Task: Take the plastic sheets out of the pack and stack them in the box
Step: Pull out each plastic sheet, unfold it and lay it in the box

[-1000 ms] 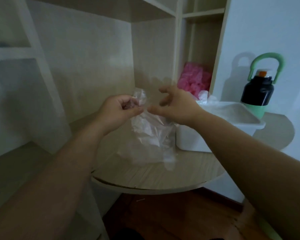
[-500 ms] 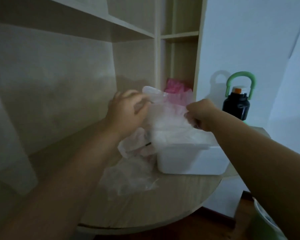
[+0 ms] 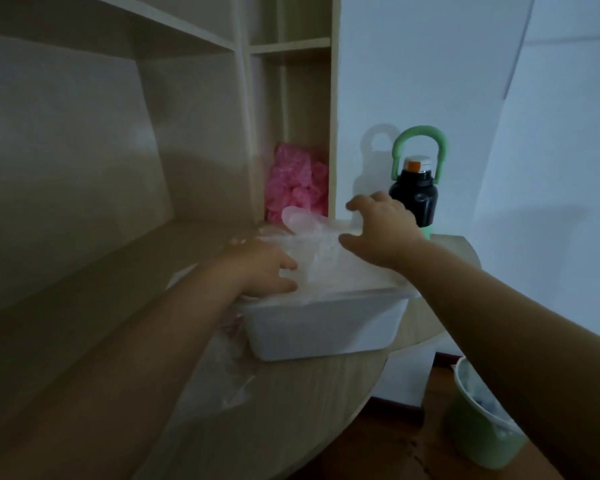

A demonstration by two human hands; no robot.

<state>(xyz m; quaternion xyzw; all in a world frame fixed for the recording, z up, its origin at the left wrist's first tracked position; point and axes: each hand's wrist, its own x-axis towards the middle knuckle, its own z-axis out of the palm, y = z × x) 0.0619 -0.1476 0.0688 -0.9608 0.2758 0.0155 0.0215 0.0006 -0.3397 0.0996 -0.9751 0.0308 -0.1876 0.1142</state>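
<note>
Two hands are on the box [image 3: 323, 323], which stands on the round desk [image 3: 291, 417] with its near wall facing you. Your left hand [image 3: 260, 268] lies palm down at the box's left rim, its fingers [image 3: 286, 285] straight and close together, pressing on the clear sheets [image 3: 329, 271] that lie heaped across the open top. Your right hand [image 3: 385, 233] is over the far right corner, fingers [image 3: 359, 204] spread and lightly bent, the palm on the sheets; whether the tips touch plastic cannot be told. One rounded end of a sheet sticks up past the far rim. The pack [image 3: 222, 386], crumpled and clear, lies on the desk just left of the box, under your left forearm, which hides part of it. Behind the box a shelf unit [image 3: 243, 109] rises from the desk, and a pink bundle [image 3: 295, 188] fills the foot of its narrow compartment, close to the far rim of the box. A black bottle [image 3: 414, 202] with a green loop handle stands on the desk behind your right hand, the knuckles covering a little of its lower left side, near the white wall [image 3: 430, 64]. Down on the right, off the desk, a green bin [image 3: 478, 431] with a liner stands on the brown floor [image 3: 409, 441], partly hidden by your right forearm. Your left forearm crosses the near part of the desk and covers much of its left side.
</note>
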